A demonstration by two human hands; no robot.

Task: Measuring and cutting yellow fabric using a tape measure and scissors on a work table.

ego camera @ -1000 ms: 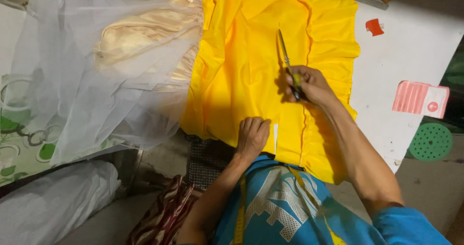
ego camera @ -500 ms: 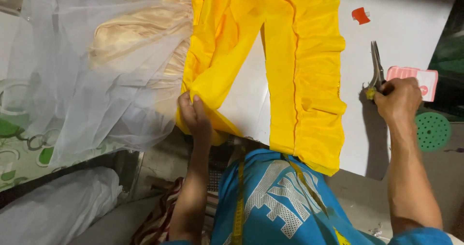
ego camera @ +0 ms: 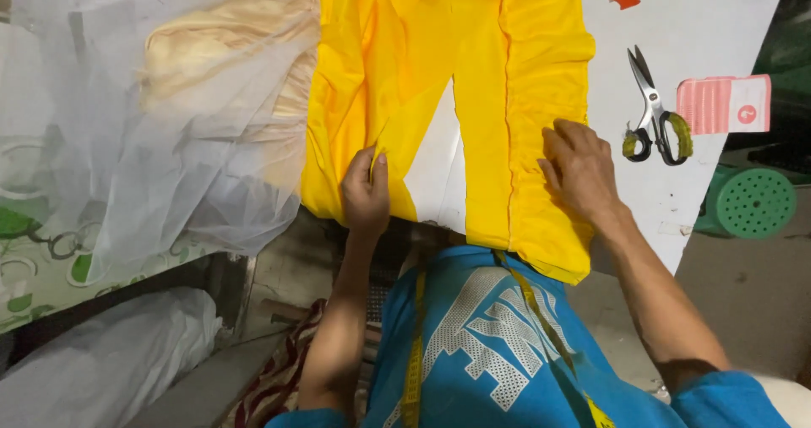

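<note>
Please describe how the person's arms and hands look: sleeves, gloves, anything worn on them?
The left hand and right hand are bare, without gloves, rings or watch. Both forearms are uncovered. Short blue sleeves end near the elbows, matching the blue shirt.

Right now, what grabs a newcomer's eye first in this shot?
The bright yellow fabric spread on the white table, cut open at its near edge. The left hand pinches one cut edge; the right hand lies flat on the other piece. Scissors lie at right, sheer white netting at left.
</note>
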